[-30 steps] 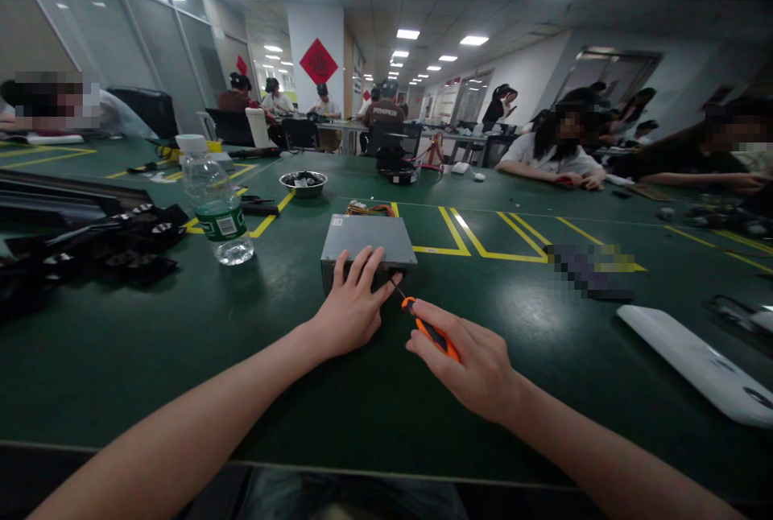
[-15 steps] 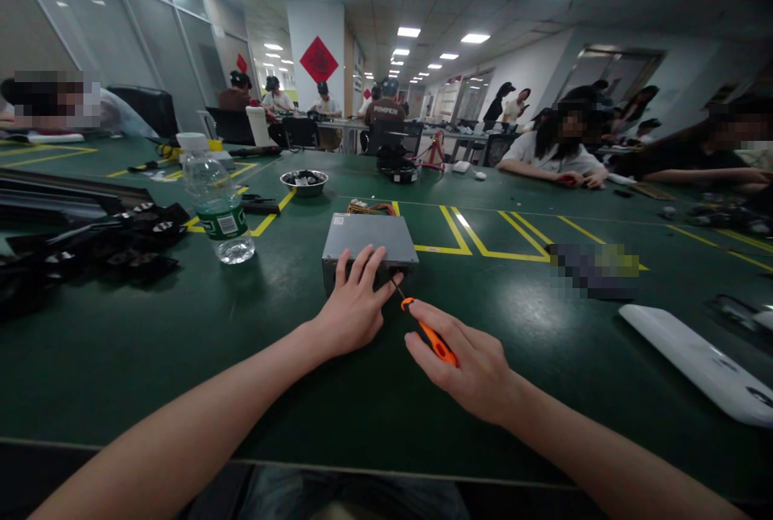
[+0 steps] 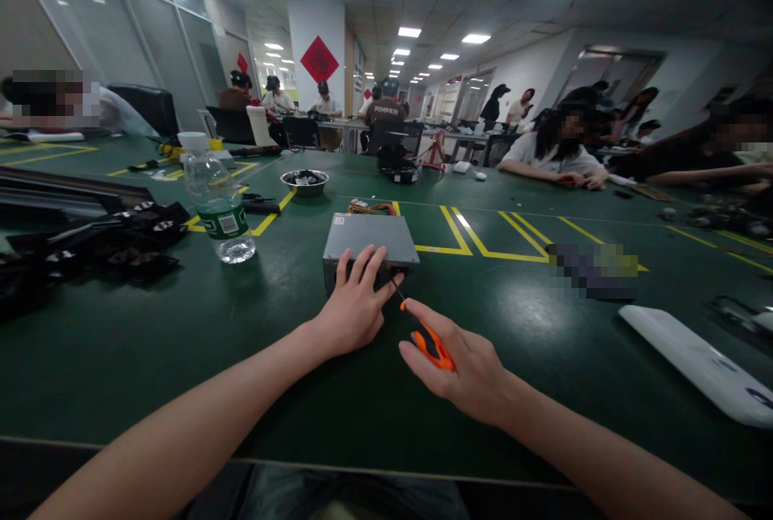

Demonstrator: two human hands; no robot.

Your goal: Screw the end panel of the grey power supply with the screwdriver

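A grey metal box [image 3: 371, 237] lies on the green table [image 3: 290, 407], with a bundle of coloured wires [image 3: 374, 208] at its far side. My left hand [image 3: 356, 303] rests against the box's near face, fingers spread, fingertips on the top edge and the index finger near the right corner. In my right hand [image 3: 462, 355] is an orange and black screwdriver [image 3: 433, 347]. Its thin shaft points up and left to the right part of the near face, beside my left index finger. The tip's exact contact is hidden.
A water bottle [image 3: 223, 214] stands left of the box, near black parts [image 3: 133, 246]. Behind are a metal bowl [image 3: 304, 182] and a black object [image 3: 395, 162]. At right lies a white case [image 3: 694, 363]. People sit around the far side.
The screwdriver handle has turned in my right hand, and the right thumb and fingers have shifted slightly. My left hand and the box look the same.
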